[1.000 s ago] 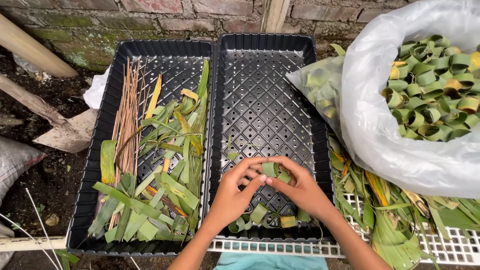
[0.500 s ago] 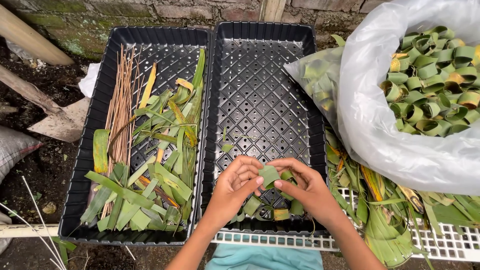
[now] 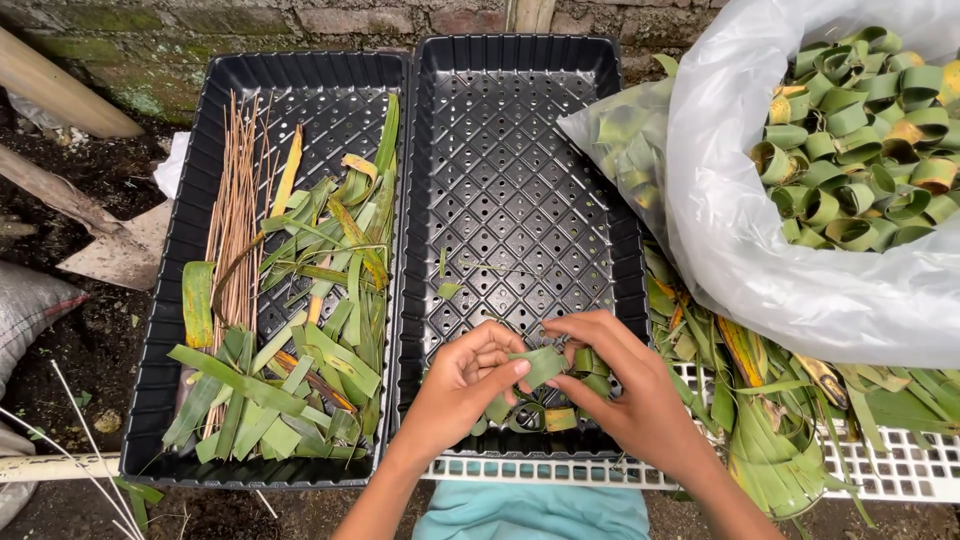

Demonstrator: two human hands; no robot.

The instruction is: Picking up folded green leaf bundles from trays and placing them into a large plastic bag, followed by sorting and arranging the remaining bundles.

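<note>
My left hand (image 3: 463, 385) and my right hand (image 3: 625, 390) meet over the near end of the right black perforated tray (image 3: 520, 190). Both pinch a short green leaf strip (image 3: 540, 366), curled between the fingertips. Under the hands lie a few rolled leaf rings (image 3: 560, 418) on the tray floor. The left black tray (image 3: 190, 240) holds cut green leaf strips (image 3: 300, 350) and a bundle of thin brown sticks (image 3: 235, 220).
A clear plastic bag (image 3: 760, 250) full of rolled leaf rings (image 3: 860, 150) sits at the right. Loose long leaves (image 3: 770, 420) lie on a white grid rack (image 3: 900, 470). A brick wall (image 3: 300, 20) runs behind; soil and wooden poles (image 3: 60, 90) lie at the left.
The hands have stayed over the near end of the right tray, turning the leaf strip between the fingers. The camera view shifted slightly.
</note>
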